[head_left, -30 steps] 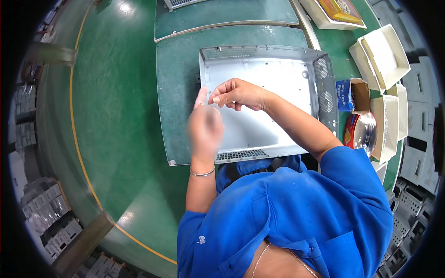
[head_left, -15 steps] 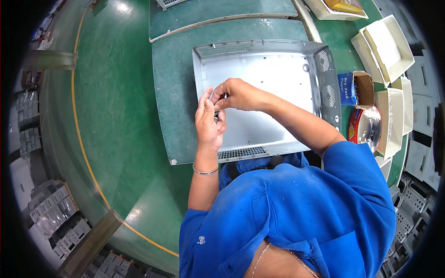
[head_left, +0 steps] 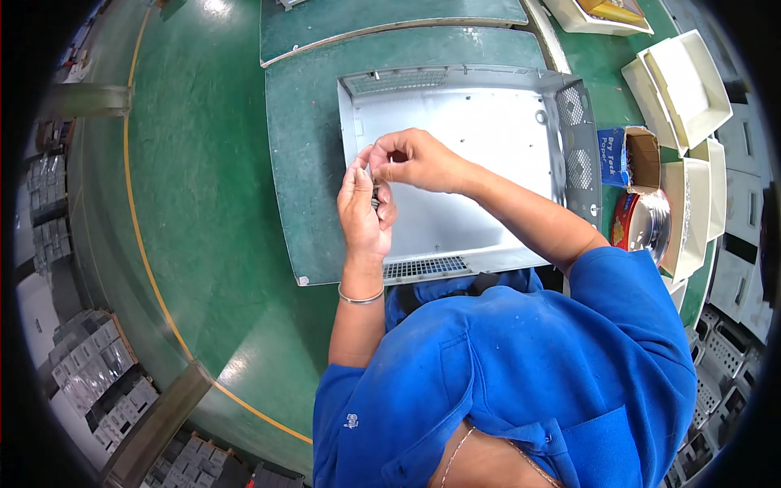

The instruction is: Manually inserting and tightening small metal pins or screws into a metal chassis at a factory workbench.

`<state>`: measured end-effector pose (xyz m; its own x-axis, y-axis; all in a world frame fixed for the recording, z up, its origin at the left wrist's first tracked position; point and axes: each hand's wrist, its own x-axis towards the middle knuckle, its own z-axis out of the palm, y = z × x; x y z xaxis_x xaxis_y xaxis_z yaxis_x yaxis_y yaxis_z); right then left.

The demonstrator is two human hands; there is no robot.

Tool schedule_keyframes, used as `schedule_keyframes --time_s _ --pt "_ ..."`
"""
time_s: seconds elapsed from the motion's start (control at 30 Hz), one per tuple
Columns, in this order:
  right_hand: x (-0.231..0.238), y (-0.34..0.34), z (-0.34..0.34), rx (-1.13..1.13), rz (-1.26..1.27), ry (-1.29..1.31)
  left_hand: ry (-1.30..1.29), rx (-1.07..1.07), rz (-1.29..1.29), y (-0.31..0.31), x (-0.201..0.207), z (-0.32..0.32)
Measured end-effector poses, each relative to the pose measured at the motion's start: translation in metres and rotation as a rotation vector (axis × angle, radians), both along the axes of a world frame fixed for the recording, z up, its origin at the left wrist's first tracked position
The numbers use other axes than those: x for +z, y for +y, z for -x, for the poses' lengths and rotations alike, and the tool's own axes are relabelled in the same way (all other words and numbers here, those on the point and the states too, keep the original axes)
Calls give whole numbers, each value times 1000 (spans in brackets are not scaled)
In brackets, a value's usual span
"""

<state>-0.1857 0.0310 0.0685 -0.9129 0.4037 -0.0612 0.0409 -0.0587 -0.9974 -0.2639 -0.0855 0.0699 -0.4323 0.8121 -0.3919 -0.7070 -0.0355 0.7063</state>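
Pinching R hand (head_left: 419,163), L hand (head_left: 363,218) w/ parts (head_left: 375,198), nr case (head_left: 496,138) edge (bench (head_left: 305,179) L)

So the case (head_left: 496,122) is a shallow silver-grey metal box, lying flat with its open side up on the green table (head_left: 309,179). Floor's pretty shiny, with a few little dark spots on it. There's mesh in the far wall toward the left, a dark grid vent in the near wall, and two patches of holes in the right wall. The bits (head_left: 375,198) are small and dark, tucked in the curled left hand (head_left: 363,218) over the case's left side; too tiny to make out their shape.
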Motion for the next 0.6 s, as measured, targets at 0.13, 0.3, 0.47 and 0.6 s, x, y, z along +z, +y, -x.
schedule_keyframes --time_s 0.13,0.3,0.47,0.6 --pt "-3 11 6 -259 480 -137 -63 124 -52 -6 -3 4" --pt "-33 7 41 -546 717 -68 -96 215 -64 -19 -1 9" --pt "-46 -3 59 -616 793 -60 -104 233 -31 -23 -5 12" --pt "-51 -7 67 -655 805 -55 -121 235 -37 -22 -7 12"
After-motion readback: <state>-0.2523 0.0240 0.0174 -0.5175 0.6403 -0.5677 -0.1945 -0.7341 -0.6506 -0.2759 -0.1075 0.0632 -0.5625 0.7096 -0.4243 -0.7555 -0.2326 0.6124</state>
